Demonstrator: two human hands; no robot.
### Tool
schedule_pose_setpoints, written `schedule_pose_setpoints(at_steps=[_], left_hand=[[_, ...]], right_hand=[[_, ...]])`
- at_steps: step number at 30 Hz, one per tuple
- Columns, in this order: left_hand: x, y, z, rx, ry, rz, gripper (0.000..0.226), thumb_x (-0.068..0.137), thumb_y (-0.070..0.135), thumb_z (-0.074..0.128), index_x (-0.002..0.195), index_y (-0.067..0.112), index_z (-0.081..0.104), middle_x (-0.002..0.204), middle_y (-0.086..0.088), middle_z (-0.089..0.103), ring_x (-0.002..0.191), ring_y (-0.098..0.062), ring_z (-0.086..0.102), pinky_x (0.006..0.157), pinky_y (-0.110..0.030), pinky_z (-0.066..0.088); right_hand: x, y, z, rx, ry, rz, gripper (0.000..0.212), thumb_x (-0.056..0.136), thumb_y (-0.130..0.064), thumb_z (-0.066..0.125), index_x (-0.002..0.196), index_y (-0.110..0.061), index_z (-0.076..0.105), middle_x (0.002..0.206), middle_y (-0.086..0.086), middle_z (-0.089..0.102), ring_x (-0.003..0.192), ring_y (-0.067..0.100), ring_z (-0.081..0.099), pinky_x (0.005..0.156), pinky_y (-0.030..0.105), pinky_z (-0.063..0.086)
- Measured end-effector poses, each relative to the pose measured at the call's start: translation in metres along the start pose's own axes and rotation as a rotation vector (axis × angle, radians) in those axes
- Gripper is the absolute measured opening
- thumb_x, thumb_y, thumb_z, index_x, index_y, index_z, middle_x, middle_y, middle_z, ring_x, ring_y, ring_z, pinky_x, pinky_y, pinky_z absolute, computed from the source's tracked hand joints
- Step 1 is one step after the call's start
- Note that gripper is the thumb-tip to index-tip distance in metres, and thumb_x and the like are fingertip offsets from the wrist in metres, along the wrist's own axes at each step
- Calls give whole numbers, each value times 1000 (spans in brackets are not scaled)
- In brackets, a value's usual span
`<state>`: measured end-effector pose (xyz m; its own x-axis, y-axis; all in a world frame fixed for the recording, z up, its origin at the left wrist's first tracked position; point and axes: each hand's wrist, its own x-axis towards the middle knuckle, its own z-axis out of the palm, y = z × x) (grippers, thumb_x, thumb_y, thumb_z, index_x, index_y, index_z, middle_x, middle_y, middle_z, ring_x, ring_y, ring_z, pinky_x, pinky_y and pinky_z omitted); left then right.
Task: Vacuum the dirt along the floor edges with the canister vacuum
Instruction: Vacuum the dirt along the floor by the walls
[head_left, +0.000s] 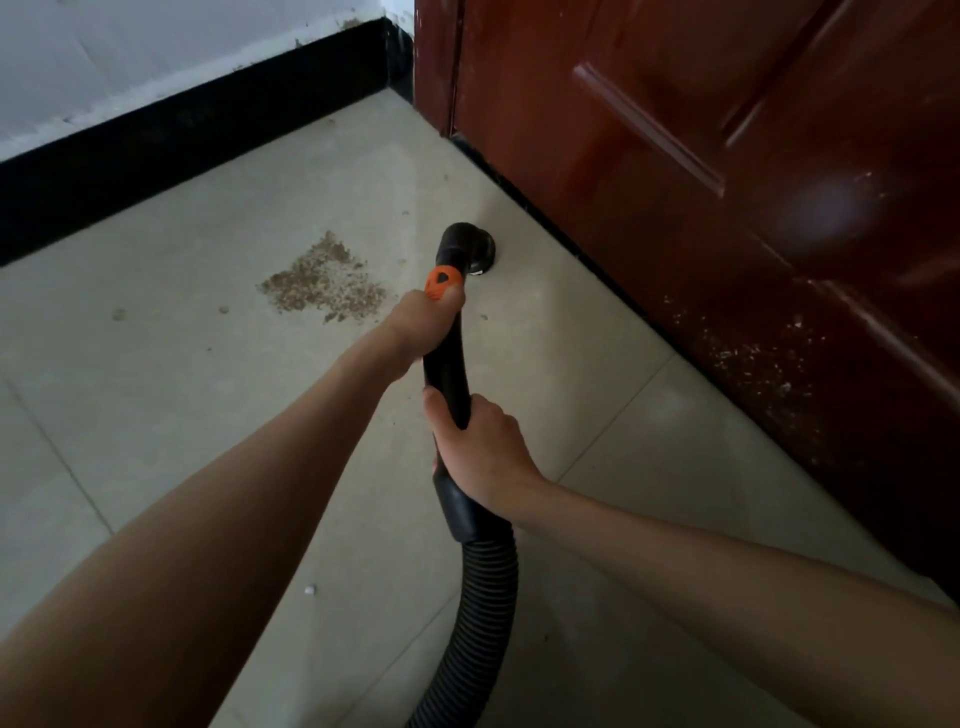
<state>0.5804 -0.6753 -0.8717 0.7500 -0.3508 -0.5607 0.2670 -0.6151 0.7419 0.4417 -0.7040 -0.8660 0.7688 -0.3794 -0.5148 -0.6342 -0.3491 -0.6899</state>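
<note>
**At the door edge: nozzle down, both hands on the wand**

Wand (448, 358) runs away from the person, nozzle (470, 249) on floor (208, 415) near door (727, 208). Left hand (421, 325) grips below the orange collar (442, 280); right hand (480, 447) wraps the hose cuff. Dirt (322, 286) lies left of the nozzle.

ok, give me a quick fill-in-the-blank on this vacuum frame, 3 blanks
1. The nozzle sits on the floor beside the ____ door.
2. The dirt pile lies to the ____ of the nozzle.
3. The left hand grips the wand just below its ____ collar; the right hand grips lower down.

Answers: red-brown; left; orange
</note>
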Motion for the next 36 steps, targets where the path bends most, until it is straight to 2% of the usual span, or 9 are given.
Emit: schedule_pose_setpoints(at_steps=[3,9,12,18,22,25,29,33,36], left_hand=[[-13,-5,-1,63,25,8,46,97,46,38,101,2,50,90,-10,53,73,-19,51,55,-22,37],[-43,-1,22,127,29,1,39,97,39,41,108,4,51,98,-12,53,84,-24,52,67,-27,37],[-52,4,38,155,13,9,38,97,39,41,110,4,51,98,-12,52,82,-23,50,63,-26,36],[-59,21,64,213,-88,16,41,97,43,41,106,4,50,81,-5,52,66,-13,49,53,-22,33],[-58,37,86,277,-136,38,42,96,43,41,110,5,51,93,-8,53,75,-18,51,69,-27,38],[-60,43,104,298,-186,54,39,96,43,41,102,6,50,93,-9,54,80,-20,52,71,-28,38],[-61,53,128,308,-220,74,38,96,43,40,100,6,50,94,-9,53,79,-20,51,62,-26,37],[-60,58,138,318,-225,79,36,96,41,40,101,7,48,97,-10,53,84,-22,51,70,-28,36],[-61,58,134,354,-202,85,37,96,42,40,101,6,47,96,-9,52,82,-22,51,69,-29,37]], right_hand=[[-10,8,4,46,-30,-12,50,92,-61,39,84,-14,54,79,10,69,72,25,66,76,43,55],[-37,31,-8,142,-70,-27,44,94,-57,39,78,-17,50,83,12,70,79,27,65,83,43,52],[-46,42,-17,161,-62,-28,43,95,-56,39,78,-18,50,82,12,70,78,25,65,81,40,52],[-57,57,-30,176,30,-1,43,95,-57,37,77,-20,49,81,6,68,70,14,61,59,20,45],[-58,63,-41,232,98,53,45,95,-58,37,80,-18,50,81,3,64,69,13,59,54,20,40],[-64,72,-48,256,145,82,43,96,-57,38,76,-20,48,76,0,61,63,9,56,49,16,38],[-67,82,-62,304,177,116,45,97,-55,38,86,-14,53,87,12,69,73,20,65,61,23,48],[-66,87,-72,263,170,107,47,98,-53,37,86,-11,54,89,14,69,76,21,64,67,27,50],[-64,83,-74,342,96,135,48,97,-54,36,82,-12,53,94,20,69,85,30,66,82,38,55]])
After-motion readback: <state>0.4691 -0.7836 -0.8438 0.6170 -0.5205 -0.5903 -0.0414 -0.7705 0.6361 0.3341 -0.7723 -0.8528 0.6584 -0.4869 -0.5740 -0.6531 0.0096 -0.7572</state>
